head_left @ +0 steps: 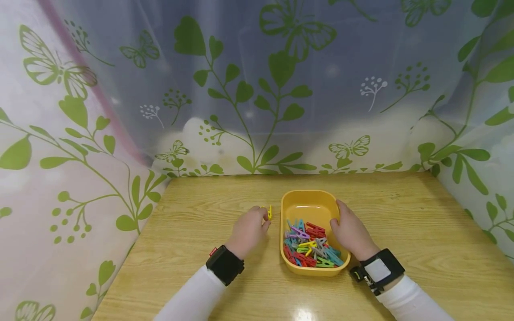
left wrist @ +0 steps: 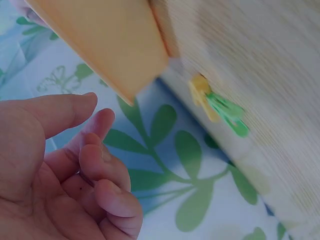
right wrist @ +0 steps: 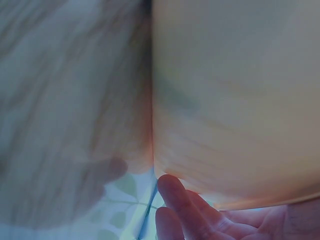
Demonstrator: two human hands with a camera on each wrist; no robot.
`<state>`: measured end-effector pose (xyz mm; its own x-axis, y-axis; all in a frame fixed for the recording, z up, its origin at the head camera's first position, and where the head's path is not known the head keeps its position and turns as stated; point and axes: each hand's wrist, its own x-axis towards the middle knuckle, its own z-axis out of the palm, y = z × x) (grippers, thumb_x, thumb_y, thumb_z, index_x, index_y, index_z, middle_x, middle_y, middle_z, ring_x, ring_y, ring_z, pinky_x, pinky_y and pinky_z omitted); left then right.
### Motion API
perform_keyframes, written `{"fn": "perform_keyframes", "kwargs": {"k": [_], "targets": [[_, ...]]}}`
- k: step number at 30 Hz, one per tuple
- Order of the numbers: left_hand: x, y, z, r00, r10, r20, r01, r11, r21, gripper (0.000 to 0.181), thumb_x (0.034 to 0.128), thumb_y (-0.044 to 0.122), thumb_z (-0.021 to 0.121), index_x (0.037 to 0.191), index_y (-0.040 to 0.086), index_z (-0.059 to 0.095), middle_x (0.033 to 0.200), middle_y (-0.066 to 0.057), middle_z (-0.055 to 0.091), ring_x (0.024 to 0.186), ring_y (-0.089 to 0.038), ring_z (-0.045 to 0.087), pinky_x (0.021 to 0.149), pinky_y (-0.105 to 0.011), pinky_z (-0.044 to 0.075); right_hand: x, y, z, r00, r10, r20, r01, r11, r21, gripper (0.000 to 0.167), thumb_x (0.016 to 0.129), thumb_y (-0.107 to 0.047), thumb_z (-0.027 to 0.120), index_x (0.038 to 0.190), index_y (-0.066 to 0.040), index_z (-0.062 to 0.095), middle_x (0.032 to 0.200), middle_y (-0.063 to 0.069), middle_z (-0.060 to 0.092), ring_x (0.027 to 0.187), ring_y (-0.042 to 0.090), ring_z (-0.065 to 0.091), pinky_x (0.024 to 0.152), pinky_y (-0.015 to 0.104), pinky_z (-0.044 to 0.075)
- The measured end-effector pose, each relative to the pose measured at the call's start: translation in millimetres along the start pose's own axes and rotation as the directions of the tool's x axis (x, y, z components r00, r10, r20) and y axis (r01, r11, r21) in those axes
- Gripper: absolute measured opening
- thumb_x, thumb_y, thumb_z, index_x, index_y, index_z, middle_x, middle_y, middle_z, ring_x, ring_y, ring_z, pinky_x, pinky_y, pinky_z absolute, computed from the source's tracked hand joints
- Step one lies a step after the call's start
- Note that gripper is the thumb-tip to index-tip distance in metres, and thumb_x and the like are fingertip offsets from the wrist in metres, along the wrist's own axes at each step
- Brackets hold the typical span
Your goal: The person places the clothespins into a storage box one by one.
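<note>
A yellow plastic tub point(head_left: 307, 214) stands on the table, with a heap of coloured clothespins point(head_left: 307, 245) toward its near end. My right hand point(head_left: 354, 232) grips the tub's right side, thumb over the rim and fingers point(right wrist: 172, 192) along the outer wall. To the left of the tub, my left hand point(head_left: 248, 229) hovers with loosely bent fingers, and nothing shows between thumb and fingertips. Just beyond it a yellow clothespin point(head_left: 270, 212) sits on the wood. The left wrist view shows a green clothespin point(left wrist: 227, 114) touching that yellow one; in the head view my hand hides the green one.
The wooden table point(head_left: 192, 249) reaches back to a hanging curtain point(head_left: 241, 111) printed with leaves and butterflies. More of this patterned cloth point(head_left: 72, 147) hangs along the left and right sides. Both wrists carry black straps with devices point(head_left: 225, 265).
</note>
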<state>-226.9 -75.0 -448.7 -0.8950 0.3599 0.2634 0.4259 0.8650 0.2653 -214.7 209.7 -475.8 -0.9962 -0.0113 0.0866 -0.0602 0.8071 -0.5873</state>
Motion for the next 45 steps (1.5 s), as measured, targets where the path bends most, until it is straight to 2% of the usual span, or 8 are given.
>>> {"fn": "perform_keyframes", "kwargs": {"k": [4, 8, 17, 26, 34, 45], "targets": [[5.1, -13.2, -1.8, 0.999, -0.039, 0.003, 0.039, 0.999, 0.021, 0.012, 0.094, 0.017, 0.076, 0.092, 0.009, 0.068, 0.089, -0.005, 0.066, 0.069, -0.015, 0.059, 0.059, -0.028, 0.047, -0.2, 1, 0, 1.0, 0.005, 0.002, -0.005, 1.0, 0.001, 0.062, 0.105, -0.013, 0.046, 0.156, 0.014, 0.022, 0.153, 0.039, 0.039, 0.131, 0.05, 0.053, 0.107, 0.062, 0.044], [9.6, -24.7, -2.2, 0.994, -0.099, 0.041, 0.098, 0.995, 0.023, 0.013, 0.0936, 0.016, 0.077, 0.094, 0.007, 0.069, 0.091, -0.006, 0.066, 0.07, -0.016, 0.06, 0.061, -0.031, 0.05, -0.2, 2, 1, 1.0, 0.002, -0.001, -0.002, 1.0, -0.003, 0.062, 0.105, -0.013, 0.046, 0.155, 0.015, 0.022, 0.152, 0.039, 0.039, 0.13, 0.05, 0.054, 0.106, 0.062, 0.044], [13.3, -39.5, 6.7, 0.98, -0.157, 0.119, 0.15, 0.986, 0.066, 0.015, 0.091, 0.018, 0.08, 0.089, 0.006, 0.071, 0.089, -0.006, 0.066, 0.077, -0.021, 0.065, 0.066, -0.036, 0.055, -0.7, 2, 0, 1.0, 0.008, 0.005, -0.008, 1.0, 0.002, 0.063, 0.105, -0.013, 0.046, 0.155, 0.015, 0.021, 0.154, 0.039, 0.037, 0.133, 0.051, 0.051, 0.108, 0.062, 0.042], [16.2, -40.6, 13.9, 0.974, -0.177, 0.14, 0.164, 0.981, 0.1, 0.015, 0.091, 0.02, 0.08, 0.087, 0.007, 0.072, 0.084, -0.005, 0.063, 0.074, -0.019, 0.063, 0.065, -0.035, 0.054, -1.1, 2, 0, 1.0, 0.011, 0.004, -0.011, 1.0, 0.0, 0.063, 0.105, -0.013, 0.046, 0.156, 0.015, 0.021, 0.155, 0.039, 0.037, 0.135, 0.052, 0.049, 0.109, 0.062, 0.042], [21.3, -37.9, 18.7, 0.975, -0.164, 0.149, 0.143, 0.979, 0.142, 0.02, 0.091, 0.019, 0.079, 0.078, 0.008, 0.069, 0.078, -0.004, 0.06, 0.071, -0.018, 0.06, 0.062, -0.035, 0.053, -1.1, 1, 0, 1.0, 0.015, 0.006, -0.015, 1.0, -0.003, 0.063, 0.105, -0.014, 0.045, 0.156, 0.015, 0.021, 0.154, 0.039, 0.037, 0.135, 0.052, 0.049, 0.109, 0.062, 0.042], [25.4, -36.0, 22.0, 0.974, -0.177, 0.139, 0.15, 0.971, 0.186, 0.013, 0.0901, 0.014, 0.079, 0.084, 0.005, 0.071, 0.082, -0.008, 0.066, 0.076, -0.024, 0.067, 0.064, -0.041, 0.057, 1.2, 3, 1, 1.0, -0.001, -0.009, 0.001, 1.0, -0.006, 0.063, 0.105, -0.013, 0.045, 0.155, 0.016, 0.021, 0.154, 0.039, 0.037, 0.135, 0.052, 0.049, 0.109, 0.062, 0.042]]}}
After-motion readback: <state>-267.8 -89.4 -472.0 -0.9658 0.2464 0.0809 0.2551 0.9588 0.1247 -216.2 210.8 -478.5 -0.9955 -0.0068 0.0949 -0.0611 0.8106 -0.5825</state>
